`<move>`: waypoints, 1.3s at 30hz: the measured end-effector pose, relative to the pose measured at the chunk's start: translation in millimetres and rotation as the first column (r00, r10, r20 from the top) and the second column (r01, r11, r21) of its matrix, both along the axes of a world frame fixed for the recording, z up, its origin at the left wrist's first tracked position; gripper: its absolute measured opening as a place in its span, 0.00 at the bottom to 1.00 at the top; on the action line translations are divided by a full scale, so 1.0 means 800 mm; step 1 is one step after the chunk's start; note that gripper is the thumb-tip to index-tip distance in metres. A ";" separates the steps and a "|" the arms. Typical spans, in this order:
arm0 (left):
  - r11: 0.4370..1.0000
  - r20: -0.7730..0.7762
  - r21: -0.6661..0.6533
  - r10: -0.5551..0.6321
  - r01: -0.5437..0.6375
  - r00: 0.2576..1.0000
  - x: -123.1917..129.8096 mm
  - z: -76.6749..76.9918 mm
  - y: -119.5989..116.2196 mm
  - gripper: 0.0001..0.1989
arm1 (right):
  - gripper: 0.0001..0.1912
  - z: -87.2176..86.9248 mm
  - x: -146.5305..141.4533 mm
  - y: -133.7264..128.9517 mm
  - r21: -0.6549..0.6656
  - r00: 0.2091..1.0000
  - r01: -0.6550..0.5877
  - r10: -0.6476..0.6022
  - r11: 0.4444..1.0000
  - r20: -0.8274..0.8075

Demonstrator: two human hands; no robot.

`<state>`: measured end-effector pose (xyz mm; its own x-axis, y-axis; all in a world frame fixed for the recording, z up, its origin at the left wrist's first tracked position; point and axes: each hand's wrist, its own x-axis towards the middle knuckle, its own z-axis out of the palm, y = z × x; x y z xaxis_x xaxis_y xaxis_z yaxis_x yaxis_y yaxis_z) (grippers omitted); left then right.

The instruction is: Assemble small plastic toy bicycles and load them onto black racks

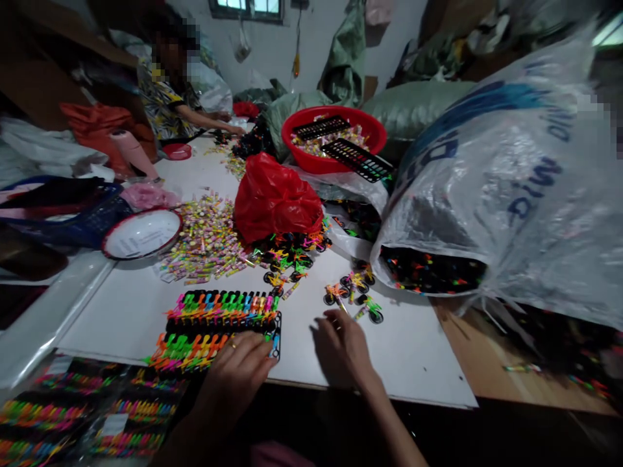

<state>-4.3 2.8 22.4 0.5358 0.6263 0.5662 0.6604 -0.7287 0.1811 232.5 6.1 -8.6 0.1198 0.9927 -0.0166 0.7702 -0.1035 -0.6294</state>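
Note:
My left hand (241,363) lies over the lower right end of a black plastic rack (278,324), its fingers bent down onto it. Two rows of small colorful toy bicycles (214,305) fill most of this rack. Farther right, my right hand (346,337) hovers above the white board, fingers slightly apart, with nothing visible in them. Just beyond its fingertips is a loose cluster of toy bicycles (357,282) with black wheels, and small printed tubes among them. What lies under my left fingers is hidden.
A pile of printed tubes (204,233) spreads beside a white bowl (142,235). Behind are a red bag (277,198) and a red basin (335,165). A large white sack (467,175) bulges at right. Packed racks (43,415) lie lower left. Another person (168,97) works at the far left.

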 end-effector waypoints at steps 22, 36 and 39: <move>0.949 -0.020 -0.282 -0.151 0.140 0.988 0.029 0.009 0.072 0.09 | 0.07 -0.052 -0.079 0.034 0.231 0.863 -0.124 0.220 0.965 -0.454; 0.981 0.008 -0.143 -0.133 0.132 0.991 0.028 -0.007 0.072 0.08 | 0.12 -0.005 -0.009 0.045 0.024 0.968 -0.225 0.226 0.974 -0.110; 0.980 0.020 -0.138 -0.140 0.142 0.990 0.026 -0.009 0.072 0.07 | 0.16 0.012 0.049 0.060 -0.054 0.949 0.140 -0.118 0.989 0.292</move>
